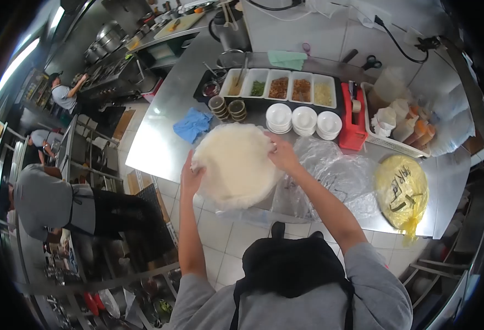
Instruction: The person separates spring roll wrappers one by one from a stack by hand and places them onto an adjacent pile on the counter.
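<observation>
A large round, pale, thin-edged stack of what look like dough skins (236, 165) is held up between my hands at the front edge of the steel counter. My left hand (192, 176) grips its left rim, thumb toward the middle. On the upper right rim, my right hand (281, 154) pinches the edge with bent fingers. Clear plastic (330, 179) lies crumpled under and beside my right forearm. A knotted yellow plastic bag (401, 192) with black writing rests farther right. How many layers the pale round has cannot be made out.
Behind stand white trays of toppings (279, 88), stacked white saucers (304, 120), small brown cups (237, 110) and a blue cloth (192, 125). A red tape dispenser (353, 124) adjoins a white basket (396, 144) of bottles. Co-workers (55, 198) stand at left.
</observation>
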